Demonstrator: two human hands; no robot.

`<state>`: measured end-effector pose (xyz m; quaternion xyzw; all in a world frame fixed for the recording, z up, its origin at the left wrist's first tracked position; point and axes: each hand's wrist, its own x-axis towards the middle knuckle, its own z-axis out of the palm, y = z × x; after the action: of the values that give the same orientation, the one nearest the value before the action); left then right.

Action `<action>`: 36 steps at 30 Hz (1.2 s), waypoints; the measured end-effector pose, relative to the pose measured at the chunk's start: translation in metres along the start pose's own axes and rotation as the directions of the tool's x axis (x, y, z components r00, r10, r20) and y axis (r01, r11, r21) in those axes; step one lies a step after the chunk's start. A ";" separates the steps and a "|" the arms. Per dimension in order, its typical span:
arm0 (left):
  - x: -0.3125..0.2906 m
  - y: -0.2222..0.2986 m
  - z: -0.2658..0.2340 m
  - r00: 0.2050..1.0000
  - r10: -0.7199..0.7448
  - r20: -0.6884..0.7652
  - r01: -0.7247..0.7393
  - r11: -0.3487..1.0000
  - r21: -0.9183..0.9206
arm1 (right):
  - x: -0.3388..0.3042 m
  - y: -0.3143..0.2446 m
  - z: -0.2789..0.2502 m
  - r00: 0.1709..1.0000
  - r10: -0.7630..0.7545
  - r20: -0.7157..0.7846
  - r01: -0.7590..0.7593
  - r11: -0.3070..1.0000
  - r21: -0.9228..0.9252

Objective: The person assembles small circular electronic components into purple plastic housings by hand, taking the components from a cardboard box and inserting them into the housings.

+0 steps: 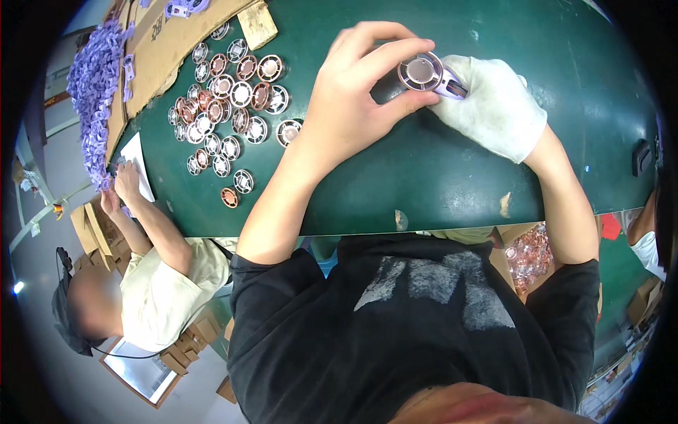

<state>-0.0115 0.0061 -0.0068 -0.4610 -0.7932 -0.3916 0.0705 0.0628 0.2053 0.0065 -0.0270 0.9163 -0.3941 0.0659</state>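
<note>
Above the table, my bare left hand [360, 92] pinches a round metallic spoked piece [421, 71] by its rim, between thumb and fingers. A purple handle-shaped part [450, 87] meets the lower right of that ring. Wrapped around the handle is my right hand [491, 106], in a white work glove; it hides most of the part. Whether the ring and the handle are joined, I cannot tell. To the left of my left forearm lie several similar round spoked pieces [241, 94], some silver, some copper-coloured.
The green table [438, 184] has a cardboard sheet [159, 49] and a wooden block [257, 25] at its far left. Purple parts [95, 99] are heaped beyond. At left, a co-worker [166, 290] handles small parts. A box of copper-coloured pieces [530, 258] stands below the table's near edge.
</note>
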 end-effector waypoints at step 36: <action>0.133 -0.191 -0.062 0.866 -0.065 -0.495 0.324 0.828 0.457 | 0.009 -0.003 0.015 0.975 0.100 -0.200 -0.049 0.968 0.244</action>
<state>-0.2526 0.0020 -0.0078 -0.2320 -0.8737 -0.2621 0.3377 0.0563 0.1919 -0.0023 0.0577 0.8646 -0.4990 -0.0138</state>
